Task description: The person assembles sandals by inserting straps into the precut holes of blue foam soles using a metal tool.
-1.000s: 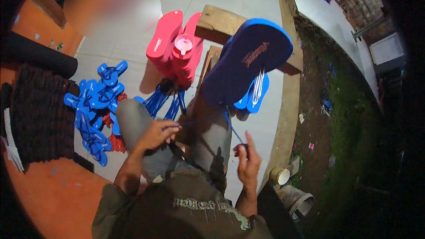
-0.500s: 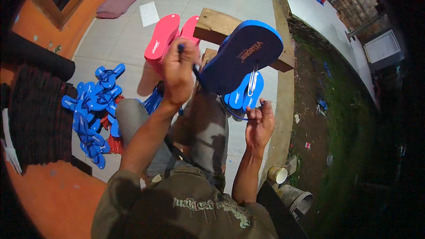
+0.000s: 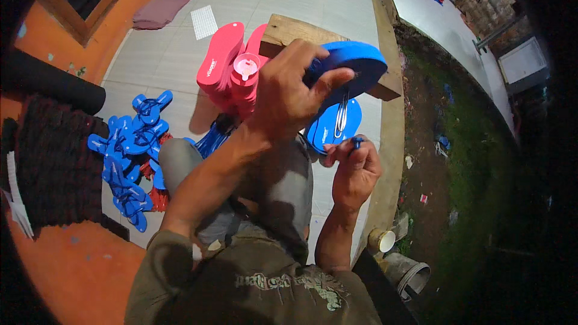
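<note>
My left hand (image 3: 289, 87) grips a blue sandal sole (image 3: 361, 72), its thumb across the dark underside and its fingers over the near edge. The sole is tilted up beside a wooden beam (image 3: 295, 33). A looped metal wire tool (image 3: 341, 117) hangs from the sole's underside. Below and to the right, my right hand (image 3: 356, 174) is closed in a pinch on a small blue strap end (image 3: 357, 142). Beneath the held sole lie other blue soles (image 3: 325, 129). A bundle of blue straps (image 3: 214, 138) is partly hidden by my left forearm.
Pink soles (image 3: 220, 57) are stacked beside the beam, next to a small open pink container (image 3: 245, 67). Finished-looking blue flip-flops (image 3: 123, 156) pile up at left near red straps (image 3: 158, 198). Buckets (image 3: 406, 274) stand at lower right, by the floor's edge (image 3: 388, 162).
My left hand has moved right, from pinching a dark strap piece to gripping the sole. The sole has tipped, showing more blue edge. My right hand has shifted slightly, its fingers curled tighter.
</note>
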Demonstrator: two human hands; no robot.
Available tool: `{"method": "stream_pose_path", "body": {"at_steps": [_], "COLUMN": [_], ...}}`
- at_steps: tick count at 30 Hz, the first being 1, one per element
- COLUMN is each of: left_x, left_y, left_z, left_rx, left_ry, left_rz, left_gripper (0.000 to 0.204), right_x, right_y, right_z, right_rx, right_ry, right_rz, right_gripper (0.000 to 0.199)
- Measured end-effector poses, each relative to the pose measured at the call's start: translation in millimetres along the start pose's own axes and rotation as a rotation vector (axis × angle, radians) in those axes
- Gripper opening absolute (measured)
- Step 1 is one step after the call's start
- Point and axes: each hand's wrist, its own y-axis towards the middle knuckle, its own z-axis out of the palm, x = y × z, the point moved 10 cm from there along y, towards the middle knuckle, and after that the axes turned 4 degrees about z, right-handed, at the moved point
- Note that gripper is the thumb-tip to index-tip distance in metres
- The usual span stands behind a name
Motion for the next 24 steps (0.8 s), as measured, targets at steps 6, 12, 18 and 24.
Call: {"method": "stream_pose_path", "body": {"at_steps": [6, 12, 18, 24], "left_x": [6.9, 4.1, 16.7, 16.7], "left_y": [8.7, 4.8, 1.1, 2.5], "left_z": [19.5, 18.3, 25.7, 26.0], "left_rx": [0.199, 0.214, 0.23, 0.19], "left_ry": [-0.21, -0.274, -0.415, -0.412], "left_rz": [-0.123, -0.12, -0.284, -0.236], "left_gripper": [0.031, 0.028, 0.029, 0.028], "right_x": [-19.3, -46.7, -51.2, -52.8], "right_y": [14.1, 11.5, 6.5, -0.1], "right_z": [17.6, 15.6, 14.2, 22.2], "right_rx": [0.128, 0.089, 0.066, 0.086], "right_ry": [0.112, 0.183, 0.274, 0.4], "right_rz": [0.0, 0.102, 0.113, 0.243], "right_gripper": [0.034, 0.034, 0.033, 0.028]}}
